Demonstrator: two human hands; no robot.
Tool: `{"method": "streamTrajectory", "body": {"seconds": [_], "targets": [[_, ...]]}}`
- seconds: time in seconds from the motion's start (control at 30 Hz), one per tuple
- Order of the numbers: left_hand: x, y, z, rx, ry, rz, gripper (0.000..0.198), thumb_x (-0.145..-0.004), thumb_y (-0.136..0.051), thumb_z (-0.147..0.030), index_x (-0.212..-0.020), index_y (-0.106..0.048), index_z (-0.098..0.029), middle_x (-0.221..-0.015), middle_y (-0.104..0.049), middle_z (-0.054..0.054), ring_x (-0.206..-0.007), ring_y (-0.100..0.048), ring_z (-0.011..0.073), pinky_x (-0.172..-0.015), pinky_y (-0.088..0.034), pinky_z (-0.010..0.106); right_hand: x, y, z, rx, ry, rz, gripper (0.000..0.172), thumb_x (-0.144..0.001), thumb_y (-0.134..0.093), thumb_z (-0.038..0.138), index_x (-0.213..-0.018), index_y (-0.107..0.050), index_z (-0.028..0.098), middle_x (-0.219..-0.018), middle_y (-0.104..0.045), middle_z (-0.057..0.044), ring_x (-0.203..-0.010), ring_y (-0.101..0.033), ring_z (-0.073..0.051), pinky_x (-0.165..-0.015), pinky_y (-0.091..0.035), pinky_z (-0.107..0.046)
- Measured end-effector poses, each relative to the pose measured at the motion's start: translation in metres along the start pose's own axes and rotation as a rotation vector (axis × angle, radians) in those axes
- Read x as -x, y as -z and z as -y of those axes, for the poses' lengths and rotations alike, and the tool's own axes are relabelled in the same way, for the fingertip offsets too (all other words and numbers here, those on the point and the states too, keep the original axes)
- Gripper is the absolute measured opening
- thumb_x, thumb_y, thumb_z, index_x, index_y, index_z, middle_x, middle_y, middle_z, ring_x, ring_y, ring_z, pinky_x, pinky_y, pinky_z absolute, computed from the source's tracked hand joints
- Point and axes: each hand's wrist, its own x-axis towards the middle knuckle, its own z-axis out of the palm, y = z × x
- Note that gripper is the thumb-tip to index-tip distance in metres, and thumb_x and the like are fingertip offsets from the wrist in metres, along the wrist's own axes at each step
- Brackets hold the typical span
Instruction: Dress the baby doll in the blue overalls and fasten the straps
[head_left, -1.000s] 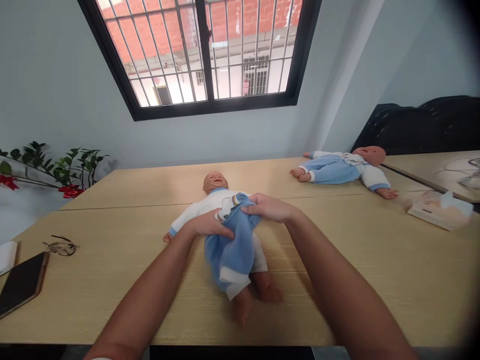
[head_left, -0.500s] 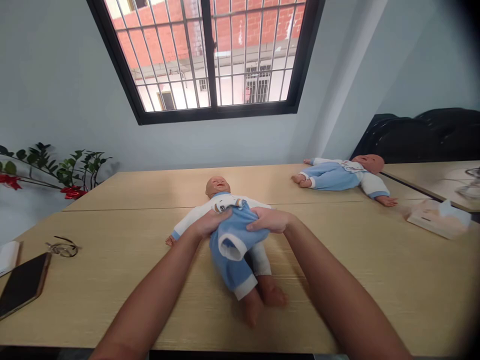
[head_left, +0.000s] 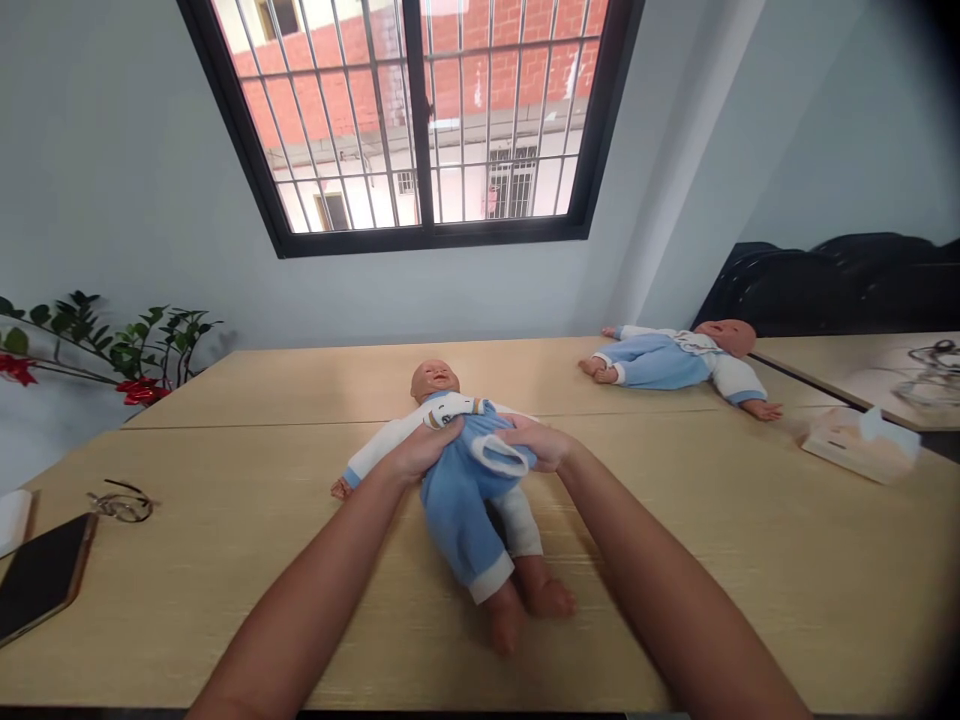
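Our two bare hands meet over a doll's waist, both closed on a pair of soft blue trousers (head_left: 459, 495). Our left hand (head_left: 420, 450) grips the fabric near the waistband, thumb on top. Our right hand (head_left: 541, 442) grips the gathered second trouser leg, its white cuff (head_left: 501, 455) showing as a loop just beside our fingers.

Under our grip, the doll (head_left: 435, 380) lies on its back, head beyond our hands and bare feet toward us. One leg wears the blue trouser leg down to its white cuff; the other shows a pale legging. Its white top is partly hidden by our hands.

All of this rests on a light wooden table (head_left: 187, 570). Well left of our grip lie a pair of glasses (head_left: 124, 502) and, nearer us, a dark phone (head_left: 49, 575). Far to the right, we see a tissue box (head_left: 859, 445), and beyond it a second doll (head_left: 660, 362) on its back in blue and white. A leafy plant (head_left: 142, 345) with red ribbons stands past the left end, black chairs (head_left: 847, 285) past the right. Straight ahead of our hands, above the table, is a barred window (head_left: 431, 238).
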Motion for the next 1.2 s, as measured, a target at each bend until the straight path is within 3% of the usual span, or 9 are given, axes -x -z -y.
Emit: {"method": "streamTrajectory", "body": {"seconds": [0.07,0.3,0.47,0.6,0.77,0.83,0.93,1.0,1.2], "targets": [[0.004,-0.003,0.001,0.020,0.040,0.011,0.069,-0.080,-0.077,-0.062,-0.130,-0.066,-0.015,-0.123,-0.073,0.015,-0.116,-0.067,0.0326,-0.108,-0.049,0.050,0.000,0.004,0.000,0.009,-0.019,-0.013,0.052,-0.071,-0.093,0.036,-0.112,-0.069,0.014,-0.096,-0.077,-0.003,-0.079,-0.072,-0.012,-0.073,-0.056,-0.020],[0.035,-0.027,-0.026,-0.509,-0.004,0.390,0.061,-0.070,-0.086,-0.048,-0.122,-0.073,-0.019,-0.115,-0.075,0.008,-0.115,-0.065,0.0366,-0.106,-0.049,0.047,0.005,-0.003,0.001,-0.013,-0.040,0.048,0.050,-0.070,-0.092,0.040,-0.107,-0.072,0.013,-0.098,-0.078,-0.007,-0.085,-0.074,-0.017,-0.082,-0.056,-0.026],[0.051,-0.040,-0.026,-0.558,-0.104,0.306,0.050,-0.081,-0.074,-0.054,-0.123,-0.072,-0.027,-0.121,-0.073,0.008,-0.118,-0.064,0.0360,-0.108,-0.049,0.046,0.019,-0.020,-0.004,0.104,0.018,-0.069,0.046,-0.077,-0.083,0.054,-0.103,-0.073,0.017,-0.098,-0.076,-0.006,-0.095,-0.071,-0.021,-0.092,-0.052,-0.033],[0.053,-0.037,-0.007,-0.403,-0.127,0.146,0.045,-0.085,-0.066,-0.060,-0.112,-0.075,-0.026,-0.108,-0.076,0.010,-0.109,-0.067,0.0338,-0.103,-0.052,0.047,0.051,-0.022,-0.006,0.427,0.121,-0.299,0.053,-0.089,-0.061,0.069,-0.111,-0.071,0.022,-0.109,-0.072,-0.006,-0.104,-0.065,-0.025,-0.102,-0.048,-0.043],[0.049,-0.031,0.015,-0.333,-0.072,-0.084,0.049,-0.078,-0.070,-0.063,-0.111,-0.073,-0.028,-0.106,-0.076,0.009,-0.104,-0.069,0.0340,-0.102,-0.053,0.051,0.087,-0.029,-0.022,0.826,-0.026,-0.384,0.048,-0.094,-0.048,0.063,-0.113,-0.075,0.028,-0.107,-0.075,-0.007,-0.109,-0.066,-0.033,-0.107,-0.044,-0.052],[0.048,-0.031,0.020,-0.320,-0.117,-0.088,0.050,-0.081,-0.071,-0.057,-0.123,-0.069,-0.031,-0.119,-0.074,0.008,-0.115,-0.066,0.0334,-0.110,-0.048,0.051,0.090,-0.039,-0.031,0.865,-0.062,-0.347,0.048,-0.084,-0.065,0.051,-0.128,-0.071,0.033,-0.123,-0.074,-0.007,-0.120,-0.064,-0.037,-0.109,-0.043,-0.052],[0.048,-0.032,0.022,-0.385,-0.195,-0.099,0.054,-0.085,-0.069,-0.050,-0.135,-0.062,-0.033,-0.135,-0.067,0.008,-0.129,-0.059,0.0337,-0.118,-0.039,0.054,0.089,-0.053,-0.038,0.866,-0.069,-0.319,0.087,-0.065,-0.075,0.027,-0.148,-0.053,0.041,-0.139,-0.067,-0.004,-0.126,-0.062,-0.037,-0.108,-0.044,-0.051],[0.051,-0.032,0.021,-0.476,-0.247,-0.109,0.053,-0.088,-0.066,-0.048,-0.139,-0.060,-0.036,-0.138,-0.065,0.007,-0.132,-0.057,0.0338,-0.120,-0.037,0.056,0.086,-0.055,-0.034,0.813,-0.042,-0.283,0.089,-0.064,-0.070,0.021,-0.149,-0.053,0.040,-0.143,-0.065,-0.002,-0.129,-0.060,-0.036,-0.110,-0.043,-0.049],[0.061,-0.039,0.004,-0.703,-0.339,0.135,0.047,-0.087,-0.064,-0.046,-0.133,-0.064,-0.047,-0.120,-0.073,0.006,-0.109,-0.069,0.0334,-0.100,-0.053,0.053,0.091,-0.023,-0.013,0.347,0.022,-0.309,0.067,-0.073,-0.073,0.050,-0.137,-0.066,0.030,-0.139,-0.067,-0.006,-0.130,-0.059,-0.035,-0.109,-0.044,-0.047]]}}
